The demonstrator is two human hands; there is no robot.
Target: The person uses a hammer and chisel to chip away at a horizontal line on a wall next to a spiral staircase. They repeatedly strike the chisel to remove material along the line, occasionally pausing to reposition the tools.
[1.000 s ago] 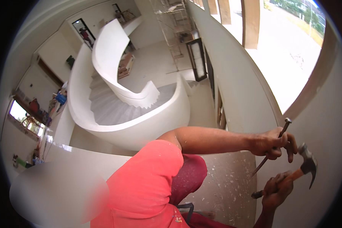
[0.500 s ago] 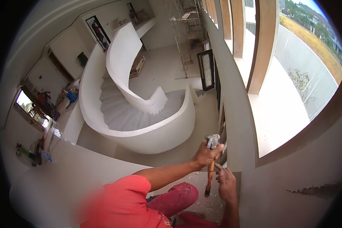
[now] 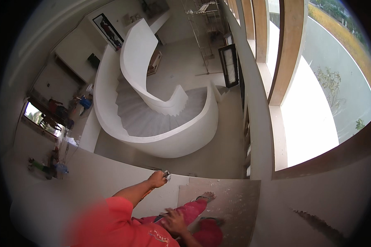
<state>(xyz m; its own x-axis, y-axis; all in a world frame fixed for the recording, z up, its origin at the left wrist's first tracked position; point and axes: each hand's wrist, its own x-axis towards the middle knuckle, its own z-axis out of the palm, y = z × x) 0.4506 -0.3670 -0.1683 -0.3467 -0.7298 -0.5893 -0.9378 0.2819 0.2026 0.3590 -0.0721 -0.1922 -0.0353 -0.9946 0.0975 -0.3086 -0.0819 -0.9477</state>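
Note:
My left hand [image 3: 156, 179] is closed around a hammer, gripping it close to the head. The grey hammer head [image 3: 166, 175] sticks out past the fingers, and part of its orange-brown handle [image 3: 146, 192] shows under my forearm. My right hand [image 3: 174, 221] is over my lap by the red trousers [image 3: 193, 210], its fingers slightly blurred but apart. No tool is visible in it. A dark bluish patch [image 3: 159, 218] at the waist lies beside those fingers; what it is, I cannot make out.
My sandalled feet [image 3: 209, 196] rest on a brownish panel [image 3: 239, 201] flecked with white bits. Beyond the white ledge edge [image 3: 123, 163], a curved white staircase [image 3: 169, 146] stands lower down. Window openings with wooden posts [image 3: 290, 53] line the right. A scaffold [image 3: 202, 37] stands far back.
Both hands have moved left and apart, the left one carrying the hammer toward the ledge edge. My right hand has dropped to my lap; the thin bar it held is out of sight.

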